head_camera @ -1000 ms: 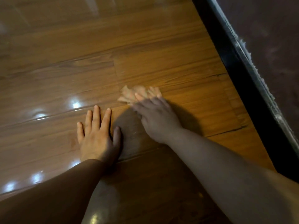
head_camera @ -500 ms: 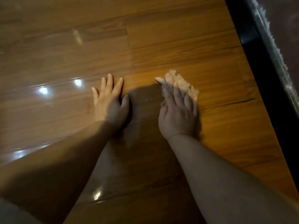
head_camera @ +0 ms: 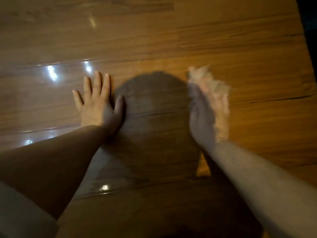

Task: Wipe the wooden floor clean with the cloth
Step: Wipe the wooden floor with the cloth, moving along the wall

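Your left hand (head_camera: 97, 103) lies flat and spread on the wooden floor (head_camera: 223, 40) as a brace, while the cloth (head_camera: 211, 83) sits under your right hand (head_camera: 205, 115), whose grip blurs beyond telling.

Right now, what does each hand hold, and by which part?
The left hand holds nothing. The right hand is on the cloth; blur hides where.

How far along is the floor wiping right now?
Possibly done: the glossy boards beyond the left hand reflect lights, though dirt can't be judged. In hand: the right hand presses the cloth on the wooden floor, motion-blurred, so likely mid-stroke; the left hand lies flat as a brace. Left: the duller boards toward the dark edge at right.
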`<state>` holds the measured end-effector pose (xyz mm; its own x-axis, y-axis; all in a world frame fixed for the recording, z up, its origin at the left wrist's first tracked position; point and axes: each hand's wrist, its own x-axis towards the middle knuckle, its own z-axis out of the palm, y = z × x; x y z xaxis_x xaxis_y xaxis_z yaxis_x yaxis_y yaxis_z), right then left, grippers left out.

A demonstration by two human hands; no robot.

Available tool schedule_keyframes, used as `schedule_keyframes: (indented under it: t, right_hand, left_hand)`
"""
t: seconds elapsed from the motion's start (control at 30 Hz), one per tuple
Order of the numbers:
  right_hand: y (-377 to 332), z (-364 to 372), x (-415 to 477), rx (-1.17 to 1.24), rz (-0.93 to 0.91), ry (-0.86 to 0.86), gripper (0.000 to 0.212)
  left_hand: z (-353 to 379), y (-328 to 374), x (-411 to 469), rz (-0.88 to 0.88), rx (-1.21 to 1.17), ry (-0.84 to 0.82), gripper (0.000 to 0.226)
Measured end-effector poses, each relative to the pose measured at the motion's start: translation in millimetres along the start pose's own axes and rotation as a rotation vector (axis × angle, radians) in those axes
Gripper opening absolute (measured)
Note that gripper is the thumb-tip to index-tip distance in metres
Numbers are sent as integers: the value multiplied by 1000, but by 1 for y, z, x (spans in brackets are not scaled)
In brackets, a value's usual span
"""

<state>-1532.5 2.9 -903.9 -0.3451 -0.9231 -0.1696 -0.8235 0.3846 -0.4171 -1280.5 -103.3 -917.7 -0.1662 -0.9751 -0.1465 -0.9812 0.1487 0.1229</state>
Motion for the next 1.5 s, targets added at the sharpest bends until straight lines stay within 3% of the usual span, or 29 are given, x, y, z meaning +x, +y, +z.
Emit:
schedule_keyframes:
  t: [0.1, 0.17, 0.2, 0.3, 0.37, 0.4, 0.53, 0.6, 0.67, 0.77, 0.83, 0.9, 1.0, 1.03, 1.1, 1.2, 1.27, 1.33, 1.4, 1.47, 1.5]
  right_hand:
    - [-26, 11, -50, -111, -541, -133, 63]
    - [-11, 1, -30, -83, -676, -172, 60]
    - [-1, -3, -12, -66, -620, -138, 59]
    - [10, -17, 50, -67, -11, 41, 59]
    - [-15, -9, 60, 27, 225, 60, 54]
    - [-32, -2, 51, 67, 182, 21, 50]
    - [-60, 17, -21, -47, -517, -222, 58]
    - [-39, 4, -21, -55, -709, -319, 59]
    - [-13, -7, 7, -30, -595, -278, 63]
    - [1, -20, 70, -72, -64, 40, 60]
    - [-22, -14, 91, -68, 230, 142, 58]
    - [-60, 2, 88, -18, 86, 25, 56]
    - [-84, 20, 64, -65, -487, -190, 57]
    - [-80, 16, 71, -62, -572, -213, 57]
    - [-62, 7, 96, -35, -509, -133, 60]
    - [-55, -1, 146, -85, 3, 127, 62]
    - [-79, 6, 161, -118, 236, 127, 58]
    - [-113, 20, 154, -87, 76, -24, 48]
    - [-135, 34, 127, -82, -312, -152, 41]
    - [-133, 31, 123, -94, -598, -252, 49]
    - [-125, 24, 131, -68, -629, -290, 51]
  left_hand:
    - [-2, 2, 1, 5, -10, -3, 73]
    - [0, 0, 1, 5, -14, 4, 73]
    - [1, 0, 2, 3, -12, 9, 72]
    - [1, 1, 2, 3, -16, 12, 71]
    - [-1, 1, 1, 4, -23, 15, 69]
    - [-3, 1, 0, 7, -28, 8, 69]
    - [-12, 5, -2, 8, -41, -24, 69]
    - [-15, 7, -2, 2, -46, -39, 68]
    - [-14, 7, -2, 3, -49, -50, 65]
    - [-12, 5, -2, 10, -40, -52, 67]
    - [-11, 6, -2, 19, -36, -56, 69]
    - [-13, 6, -1, 11, -37, -58, 70]
    - [-14, 8, -1, 2, -41, -61, 71]
    - [-15, 8, -1, 1, -41, -60, 71]
    - [-14, 7, -2, 4, -40, -68, 72]
    - [-12, 3, -1, 21, -43, -73, 72]
    - [-11, 4, -1, 28, -42, -71, 71]
    - [-11, 5, -1, 12, -32, -59, 71]
    - [-11, 6, -2, 5, -28, -56, 72]
    - [-11, 7, -1, 6, -31, -55, 73]
    - [-11, 6, -1, 6, -31, -55, 74]
